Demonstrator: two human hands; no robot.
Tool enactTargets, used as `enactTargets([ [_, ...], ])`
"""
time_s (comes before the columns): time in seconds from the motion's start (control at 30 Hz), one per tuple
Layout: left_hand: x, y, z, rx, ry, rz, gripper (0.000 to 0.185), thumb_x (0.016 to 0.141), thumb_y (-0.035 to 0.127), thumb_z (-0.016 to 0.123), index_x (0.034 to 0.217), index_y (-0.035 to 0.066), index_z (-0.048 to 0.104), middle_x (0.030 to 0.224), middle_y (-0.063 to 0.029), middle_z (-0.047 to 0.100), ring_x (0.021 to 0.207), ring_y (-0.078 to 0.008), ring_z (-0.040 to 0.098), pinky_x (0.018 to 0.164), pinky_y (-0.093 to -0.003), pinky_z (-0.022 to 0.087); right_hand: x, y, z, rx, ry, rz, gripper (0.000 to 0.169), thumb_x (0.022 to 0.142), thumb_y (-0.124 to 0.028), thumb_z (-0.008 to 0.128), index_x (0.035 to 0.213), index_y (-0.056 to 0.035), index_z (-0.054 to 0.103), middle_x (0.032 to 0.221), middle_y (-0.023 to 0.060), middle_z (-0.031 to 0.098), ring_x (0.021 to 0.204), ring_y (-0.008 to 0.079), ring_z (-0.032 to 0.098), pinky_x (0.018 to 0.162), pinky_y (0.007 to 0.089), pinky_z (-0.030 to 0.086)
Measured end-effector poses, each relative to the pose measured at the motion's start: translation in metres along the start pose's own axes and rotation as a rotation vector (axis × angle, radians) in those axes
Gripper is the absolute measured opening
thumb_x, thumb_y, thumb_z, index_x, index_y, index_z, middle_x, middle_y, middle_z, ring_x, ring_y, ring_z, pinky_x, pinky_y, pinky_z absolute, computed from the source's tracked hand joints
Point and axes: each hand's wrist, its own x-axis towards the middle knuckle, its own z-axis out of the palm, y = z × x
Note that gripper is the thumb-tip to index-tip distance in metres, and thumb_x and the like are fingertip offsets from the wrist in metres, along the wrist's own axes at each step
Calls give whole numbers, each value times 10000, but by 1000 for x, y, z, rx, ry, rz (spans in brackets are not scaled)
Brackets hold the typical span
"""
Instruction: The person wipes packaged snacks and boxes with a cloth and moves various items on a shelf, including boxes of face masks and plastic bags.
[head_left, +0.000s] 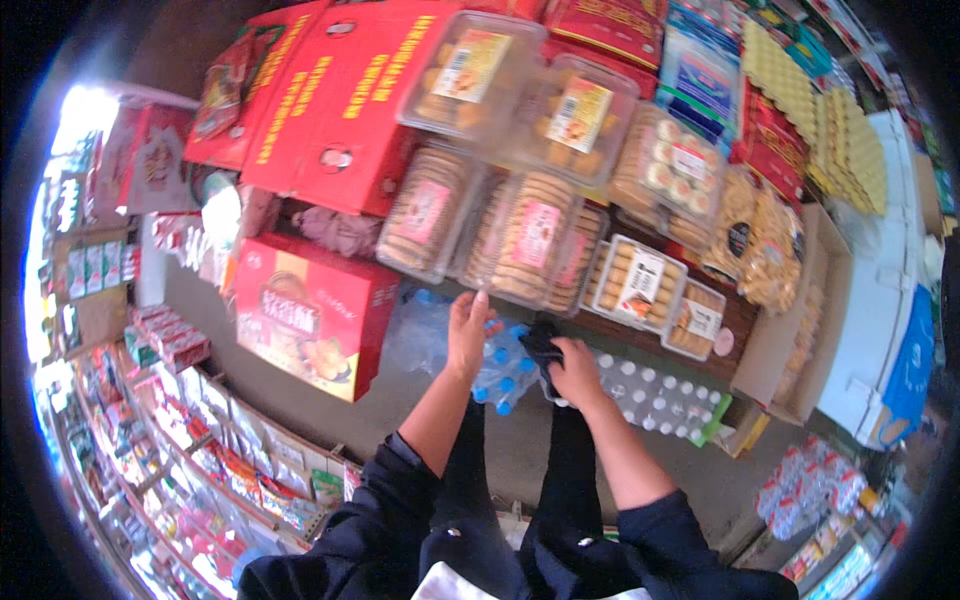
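Observation:
In my right hand (579, 373) is a bunched dark cloth (545, 351), held low in front of the display table. My left hand (469, 330) holds nothing; its fingers are apart and reach up near the lower edge of a clear plastic box of round cookies (530, 232). Whether the fingertips touch that box I cannot tell. Beside it stands another clear box of cookies (426, 210) with a pink label. To the right sits a smaller clear tray of rolled pastries (640, 283) with a white label. Two clear boxes of biscuits (472, 75) lie behind.
A red and yellow gift carton (311, 319) stands left of my left hand. Below the table are shrink-wrapped bottles with blue caps (504, 386) and white-capped bottles (652, 394). An open cardboard box (787, 337) and a white chest (862, 300) flank the right; packed shelves (217, 450) curve along the left.

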Motion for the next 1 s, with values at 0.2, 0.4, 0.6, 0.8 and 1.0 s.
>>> enactTargets([
  [0.2,6,28,-53,-132,304,88,536,911,363,589,1298,48,394,1182,-123,474,996,-229,524,787,-388,508,7,-91,-44,300,-271,-260,405,771,-79,588,1171,-25,562,1041,199,592,1030,349,574,906,398,445],
  [0.4,49,74,-83,-368,271,17,671,873,333,570,1436,105,286,1405,-70,344,1262,-267,346,924,-491,384,121,-221,-23,-50,312,-636,494,782,-94,606,1265,-57,505,1155,188,528,1099,382,499,895,455,444],
  [0.6,36,113,-42,-645,-54,-91,494,945,459,371,1315,144,461,1305,-77,498,1190,-304,459,1019,-518,339,186,-240,38,-637,427,-447,485,804,-179,598,1276,-153,490,1155,152,491,1077,395,450,805,495,451],
  [0.8,38,115,-62,-835,-300,-127,599,957,508,276,1274,59,516,1244,-136,575,1150,-316,536,1037,-440,374,102,-217,71,-570,87,-641,388,777,-178,574,1164,-152,569,1057,118,528,1019,364,477,766,487,467],
  [1.0,9,130,-57,-477,-4,-431,597,948,530,372,1339,87,452,1238,-110,572,1167,-286,506,1015,-426,347,117,-224,-33,265,-418,-140,438,785,-70,509,1219,-35,561,1171,187,598,1086,274,580,942,354,448],
])
